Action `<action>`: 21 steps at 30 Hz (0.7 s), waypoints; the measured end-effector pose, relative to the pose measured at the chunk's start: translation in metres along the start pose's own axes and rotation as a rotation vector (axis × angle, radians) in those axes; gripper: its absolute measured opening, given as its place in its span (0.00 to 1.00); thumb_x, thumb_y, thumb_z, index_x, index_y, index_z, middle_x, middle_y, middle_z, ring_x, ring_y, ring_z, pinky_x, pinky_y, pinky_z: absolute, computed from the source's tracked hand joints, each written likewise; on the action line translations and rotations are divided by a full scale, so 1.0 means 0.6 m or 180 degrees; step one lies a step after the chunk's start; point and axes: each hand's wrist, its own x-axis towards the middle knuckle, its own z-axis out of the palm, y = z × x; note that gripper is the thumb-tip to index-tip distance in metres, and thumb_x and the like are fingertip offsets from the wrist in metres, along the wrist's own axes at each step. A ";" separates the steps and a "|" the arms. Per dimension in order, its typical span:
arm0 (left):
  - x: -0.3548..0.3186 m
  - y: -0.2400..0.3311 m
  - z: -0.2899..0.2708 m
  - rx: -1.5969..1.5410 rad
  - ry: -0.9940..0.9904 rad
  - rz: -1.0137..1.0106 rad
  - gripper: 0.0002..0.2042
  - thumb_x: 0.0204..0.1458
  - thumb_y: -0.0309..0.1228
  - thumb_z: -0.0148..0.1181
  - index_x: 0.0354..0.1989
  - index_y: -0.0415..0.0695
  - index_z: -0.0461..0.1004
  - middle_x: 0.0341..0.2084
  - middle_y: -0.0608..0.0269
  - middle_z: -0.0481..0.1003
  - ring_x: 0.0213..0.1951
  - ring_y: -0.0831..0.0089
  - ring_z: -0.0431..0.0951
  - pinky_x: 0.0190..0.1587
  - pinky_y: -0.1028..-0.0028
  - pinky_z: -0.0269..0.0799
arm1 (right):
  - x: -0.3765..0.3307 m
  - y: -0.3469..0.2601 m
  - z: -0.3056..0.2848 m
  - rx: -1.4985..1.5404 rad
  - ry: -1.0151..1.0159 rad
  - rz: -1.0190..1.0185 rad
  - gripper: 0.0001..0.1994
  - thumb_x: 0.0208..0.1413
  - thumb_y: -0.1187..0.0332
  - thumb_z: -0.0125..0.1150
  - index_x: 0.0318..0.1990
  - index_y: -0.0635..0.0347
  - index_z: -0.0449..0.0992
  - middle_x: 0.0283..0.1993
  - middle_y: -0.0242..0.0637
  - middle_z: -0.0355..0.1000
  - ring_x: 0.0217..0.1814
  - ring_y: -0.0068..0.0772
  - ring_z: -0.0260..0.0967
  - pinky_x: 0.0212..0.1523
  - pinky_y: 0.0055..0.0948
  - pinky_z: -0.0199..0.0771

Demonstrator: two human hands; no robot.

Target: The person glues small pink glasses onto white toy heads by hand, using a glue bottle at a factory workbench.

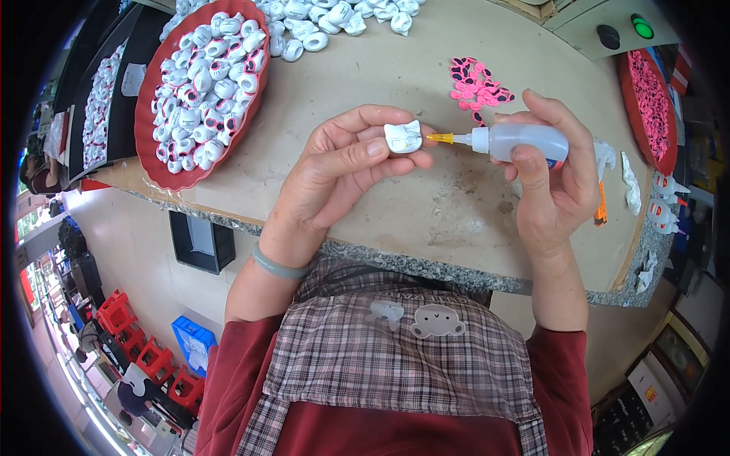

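My left hand (344,169) pinches a small white cat-head shaped piece (402,137) between thumb and fingers, above the beige worktable (426,205). In my right hand (555,178) lies a translucent squeeze bottle of glue (525,142), held sideways. Its yellow needle tip (439,138) points left and touches the right edge of the white piece. A small heap of pink and black bow-shaped pieces (477,85) lies on the table just behind both hands.
A red round tray (258,95) full of white pieces stands at the left, with more white pieces (327,19) loose behind it. Another red tray (652,110) with pink pieces sits at the right, near spare glue bottles (663,199). The table's speckled front edge (426,267) runs below my hands.
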 end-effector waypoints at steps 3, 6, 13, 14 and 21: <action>0.000 0.000 -0.001 -0.0073 -0.0056 0.0009 0.16 0.53 0.23 0.54 0.50 0.30 0.65 0.43 0.39 0.72 0.44 0.56 0.77 0.48 0.72 0.77 | -0.002 0.000 -0.003 -0.0157 -0.0027 -0.0029 0.18 0.59 0.66 0.55 0.53 0.67 0.66 0.39 0.43 0.73 0.29 0.22 0.68 0.26 0.16 0.66; 0.001 -0.001 -0.003 -0.0085 -0.0105 0.0050 0.15 0.53 0.23 0.54 0.49 0.33 0.67 0.45 0.39 0.71 0.45 0.56 0.77 0.49 0.72 0.76 | -0.002 -0.004 -0.002 -0.0139 -0.0025 -0.0055 0.18 0.59 0.66 0.55 0.53 0.67 0.66 0.39 0.43 0.73 0.29 0.22 0.68 0.26 0.16 0.66; 0.003 -0.002 -0.001 -0.0036 -0.0068 0.0066 0.15 0.53 0.22 0.53 0.50 0.33 0.67 0.47 0.36 0.69 0.47 0.55 0.76 0.51 0.71 0.75 | -0.001 -0.009 0.000 0.0025 0.0072 0.0123 0.19 0.52 0.67 0.64 0.48 0.71 0.69 0.39 0.43 0.75 0.38 0.29 0.76 0.37 0.21 0.75; 0.003 -0.002 0.000 -0.0034 -0.0066 0.0069 0.15 0.53 0.22 0.53 0.50 0.33 0.67 0.47 0.36 0.69 0.47 0.55 0.76 0.51 0.71 0.75 | -0.001 -0.008 0.000 0.0024 0.0037 0.0112 0.20 0.52 0.67 0.64 0.48 0.71 0.69 0.38 0.43 0.75 0.37 0.28 0.76 0.37 0.20 0.75; 0.002 0.000 0.003 -0.0072 -0.0069 -0.0014 0.14 0.54 0.21 0.53 0.49 0.33 0.67 0.48 0.35 0.68 0.48 0.55 0.75 0.52 0.72 0.74 | 0.000 -0.005 0.008 0.0591 0.0077 0.0185 0.19 0.54 0.68 0.62 0.50 0.69 0.68 0.37 0.43 0.75 0.34 0.23 0.74 0.35 0.18 0.74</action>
